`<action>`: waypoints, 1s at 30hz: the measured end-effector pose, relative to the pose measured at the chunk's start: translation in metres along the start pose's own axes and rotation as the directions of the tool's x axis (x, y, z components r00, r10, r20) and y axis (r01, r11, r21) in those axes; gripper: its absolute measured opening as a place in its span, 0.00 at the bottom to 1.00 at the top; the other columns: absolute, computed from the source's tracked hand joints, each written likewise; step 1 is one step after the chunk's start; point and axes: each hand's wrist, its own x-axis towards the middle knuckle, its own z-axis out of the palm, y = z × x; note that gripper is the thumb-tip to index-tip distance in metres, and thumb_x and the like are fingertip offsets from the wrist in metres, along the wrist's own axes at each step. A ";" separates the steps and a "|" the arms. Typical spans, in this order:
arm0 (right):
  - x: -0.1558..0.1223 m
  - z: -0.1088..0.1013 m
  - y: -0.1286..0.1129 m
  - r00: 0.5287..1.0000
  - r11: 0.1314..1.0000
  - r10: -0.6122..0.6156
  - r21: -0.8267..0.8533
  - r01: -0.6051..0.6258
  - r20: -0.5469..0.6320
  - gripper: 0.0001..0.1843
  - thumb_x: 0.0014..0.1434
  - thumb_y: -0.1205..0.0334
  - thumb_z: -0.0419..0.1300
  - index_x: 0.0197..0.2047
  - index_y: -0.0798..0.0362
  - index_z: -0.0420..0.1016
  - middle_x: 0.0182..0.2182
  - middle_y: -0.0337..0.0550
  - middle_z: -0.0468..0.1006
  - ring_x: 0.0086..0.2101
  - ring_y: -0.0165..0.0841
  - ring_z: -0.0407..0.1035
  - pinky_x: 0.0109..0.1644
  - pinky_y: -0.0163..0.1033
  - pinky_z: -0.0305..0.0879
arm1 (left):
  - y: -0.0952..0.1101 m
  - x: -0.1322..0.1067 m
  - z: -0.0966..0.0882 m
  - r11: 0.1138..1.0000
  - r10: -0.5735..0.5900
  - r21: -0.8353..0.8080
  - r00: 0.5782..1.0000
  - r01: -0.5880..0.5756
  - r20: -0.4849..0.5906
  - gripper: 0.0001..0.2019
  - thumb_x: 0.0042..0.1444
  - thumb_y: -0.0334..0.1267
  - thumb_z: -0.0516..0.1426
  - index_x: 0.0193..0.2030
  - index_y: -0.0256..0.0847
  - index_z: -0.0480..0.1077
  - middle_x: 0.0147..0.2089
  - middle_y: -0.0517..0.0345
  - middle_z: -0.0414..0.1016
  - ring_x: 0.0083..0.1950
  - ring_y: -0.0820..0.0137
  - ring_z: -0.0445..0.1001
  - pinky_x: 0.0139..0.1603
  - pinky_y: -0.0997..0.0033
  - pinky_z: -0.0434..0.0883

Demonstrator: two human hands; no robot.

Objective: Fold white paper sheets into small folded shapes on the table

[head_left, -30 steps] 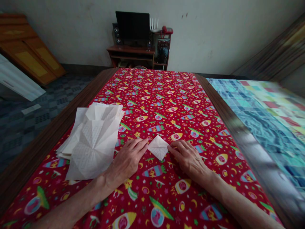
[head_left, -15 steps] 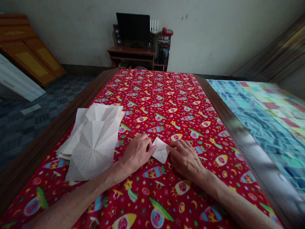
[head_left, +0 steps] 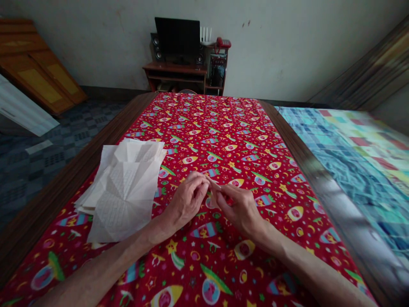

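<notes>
My left hand (head_left: 188, 198) is closed, thumb pressed against the bent fingers, a little above the red cloth. My right hand (head_left: 241, 207) meets it from the right with thumb and forefinger pinched together. Between the fingertips of both hands is a small folded piece of paper (head_left: 214, 186), seen almost edge-on and mostly hidden by the fingers. To the left of my left hand lies a loose stack of creased white paper sheets (head_left: 124, 200); the top one has fold lines fanning out from its middle and faint print.
A red cloth with rockets and stars (head_left: 220, 136) covers the table, whose dark wooden edges (head_left: 287, 145) show on both sides. On the right lies a checked bedspread (head_left: 348, 170). Beyond the table, a desk (head_left: 175, 70) bears a monitor (head_left: 177, 40), speakers and a red telephone (head_left: 223, 42).
The folded paper was lying flat with its white face showing; now it is raised and turned edge-on. My right hand has moved left and my fingertips have come together.
</notes>
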 end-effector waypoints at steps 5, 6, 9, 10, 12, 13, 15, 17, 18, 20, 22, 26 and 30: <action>0.010 -0.001 0.008 0.892 0.717 0.440 0.558 -0.418 0.104 0.16 0.56 0.52 0.58 0.27 0.56 0.73 0.20 0.38 0.71 0.21 0.26 0.62 0.24 0.31 0.58 | -0.016 -0.007 0.009 0.977 -0.133 -0.172 0.990 0.125 -0.037 0.20 0.60 0.40 0.53 0.57 0.40 0.56 0.53 0.46 0.67 0.50 0.65 0.72 0.48 0.64 0.73; 0.010 0.000 0.009 0.874 0.658 0.466 0.607 -0.446 0.137 0.16 0.54 0.51 0.59 0.26 0.56 0.72 0.19 0.37 0.70 0.20 0.25 0.60 0.23 0.31 0.57 | -0.019 -0.008 0.010 0.957 -0.172 -0.235 0.985 0.171 0.016 0.21 0.60 0.40 0.53 0.59 0.40 0.55 0.50 0.48 0.69 0.46 0.67 0.74 0.43 0.67 0.74; 0.008 0.004 0.015 0.838 0.571 0.492 0.639 -0.515 0.235 0.17 0.52 0.49 0.61 0.25 0.56 0.71 0.16 0.33 0.64 0.17 0.23 0.55 0.19 0.29 0.51 | -0.024 -0.009 0.009 0.928 -0.221 -0.283 0.970 0.241 0.101 0.22 0.60 0.37 0.52 0.60 0.39 0.55 0.40 0.54 0.74 0.38 0.69 0.75 0.38 0.71 0.73; 0.007 0.004 0.017 0.833 0.569 0.491 0.631 -0.528 0.254 0.17 0.52 0.49 0.61 0.27 0.56 0.71 0.16 0.33 0.64 0.16 0.23 0.54 0.19 0.30 0.51 | -0.025 -0.009 0.007 0.934 -0.221 -0.263 0.970 0.241 0.101 0.22 0.59 0.36 0.53 0.60 0.39 0.56 0.38 0.56 0.74 0.38 0.70 0.75 0.38 0.71 0.72; 0.005 0.004 0.022 0.851 0.628 0.477 0.591 -0.506 0.222 0.15 0.53 0.51 0.61 0.35 0.56 0.73 0.19 0.33 0.67 0.18 0.24 0.57 0.20 0.30 0.54 | -0.025 -0.009 0.004 0.952 -0.212 -0.202 0.972 0.229 0.101 0.23 0.58 0.33 0.53 0.61 0.39 0.57 0.35 0.59 0.73 0.35 0.71 0.74 0.37 0.73 0.71; 0.004 0.004 0.025 0.872 0.688 0.459 0.553 -0.470 0.171 0.15 0.54 0.53 0.61 0.40 0.55 0.72 0.22 0.35 0.69 0.20 0.25 0.61 0.22 0.31 0.57 | -0.025 -0.008 0.003 0.962 -0.203 -0.162 0.972 0.221 0.117 0.22 0.58 0.32 0.53 0.60 0.40 0.59 0.33 0.60 0.73 0.34 0.72 0.73 0.36 0.74 0.70; 0.003 0.002 0.028 0.926 0.837 0.373 0.412 -0.360 0.053 0.14 0.55 0.58 0.60 0.44 0.52 0.70 0.29 0.38 0.73 0.26 0.28 0.66 0.28 0.33 0.63 | -0.025 -0.007 0.002 0.977 -0.190 -0.065 0.970 0.202 0.154 0.21 0.57 0.29 0.53 0.58 0.40 0.62 0.32 0.61 0.72 0.33 0.72 0.72 0.36 0.74 0.70; 0.002 0.000 0.030 0.974 0.953 0.224 0.207 -0.223 0.017 0.07 0.56 0.62 0.59 0.40 0.51 0.71 0.34 0.41 0.73 0.31 0.30 0.68 0.34 0.35 0.65 | -0.025 -0.007 0.004 0.987 -0.164 0.028 0.972 0.161 0.167 0.21 0.56 0.28 0.54 0.57 0.41 0.63 0.36 0.59 0.74 0.36 0.70 0.73 0.40 0.71 0.70; 0.001 0.000 0.031 0.989 0.983 0.143 0.109 -0.147 0.037 0.03 0.57 0.63 0.59 0.37 0.52 0.71 0.35 0.42 0.73 0.33 0.31 0.68 0.36 0.37 0.65 | -0.024 -0.008 0.005 0.989 -0.136 0.074 0.977 0.126 0.161 0.22 0.56 0.27 0.54 0.58 0.42 0.62 0.41 0.57 0.74 0.40 0.69 0.73 0.44 0.69 0.70; 0.000 -0.001 0.032 0.996 0.999 -0.011 -0.043 0.015 0.093 0.02 0.59 0.65 0.57 0.35 0.52 0.72 0.36 0.44 0.72 0.36 0.33 0.67 0.39 0.39 0.64 | -0.024 -0.009 0.008 0.984 -0.061 0.174 0.989 0.037 0.133 0.24 0.55 0.27 0.56 0.59 0.42 0.60 0.48 0.53 0.71 0.47 0.65 0.71 0.50 0.64 0.69; -0.001 0.000 0.033 0.984 0.982 -0.123 -0.131 0.139 0.125 0.04 0.60 0.66 0.56 0.35 0.53 0.72 0.37 0.46 0.73 0.37 0.35 0.67 0.41 0.40 0.64 | -0.024 -0.012 0.009 0.962 0.011 0.271 0.995 -0.037 0.097 0.21 0.55 0.29 0.57 0.56 0.40 0.62 0.50 0.51 0.68 0.51 0.62 0.68 0.53 0.59 0.67; -0.003 0.001 0.036 0.970 0.956 -0.203 -0.189 0.226 0.132 0.07 0.64 0.66 0.53 0.37 0.54 0.72 0.38 0.47 0.73 0.38 0.34 0.66 0.40 0.39 0.65 | -0.026 -0.021 0.004 0.923 0.131 0.338 0.977 -0.182 0.169 0.04 0.60 0.31 0.54 0.42 0.39 0.67 0.43 0.55 0.68 0.46 0.64 0.66 0.48 0.61 0.67; -0.006 0.000 0.038 0.961 0.944 -0.226 -0.209 0.256 0.157 0.09 0.65 0.67 0.50 0.39 0.54 0.72 0.39 0.48 0.73 0.39 0.34 0.66 0.42 0.40 0.65 | -0.027 -0.032 -0.003 0.892 0.213 0.337 0.938 -0.301 0.273 0.08 0.63 0.31 0.51 0.46 0.41 0.69 0.44 0.55 0.70 0.46 0.65 0.66 0.47 0.63 0.66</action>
